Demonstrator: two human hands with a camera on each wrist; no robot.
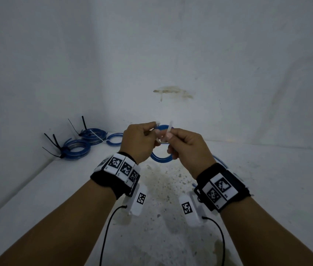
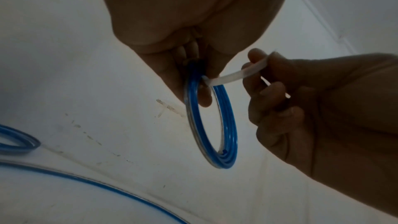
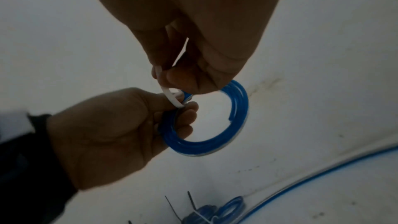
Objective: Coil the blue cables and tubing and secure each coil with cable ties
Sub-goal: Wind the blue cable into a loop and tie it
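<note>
One blue coil (image 1: 161, 157) hangs in the air between the two hands, above the white desk (image 1: 56, 189). The left hand (image 1: 139, 143) has its grip closed on the coil's upper rim, fingers curled through the ring. The right hand (image 1: 187, 148) has its grip closed on one white cable tie (image 2: 234, 76), pinching the strap between thumb and forefinger; the strap runs from that pinch across to the coil's rim, right at the left hand's fingers (image 3: 189, 118). In the wrist views the coil shows several turns of blue tubing lying side by side.

Away to the left of the grip, three more coils lie on the desk by the wall: two tied coils (image 1: 79, 150) with black tie tails (image 1: 53, 141) sticking up, four tails counted, and one smaller plain ring (image 1: 114, 142) nearest the left hand. One loose length of blue tubing (image 2: 96, 183) curves over the desk below the grip.
</note>
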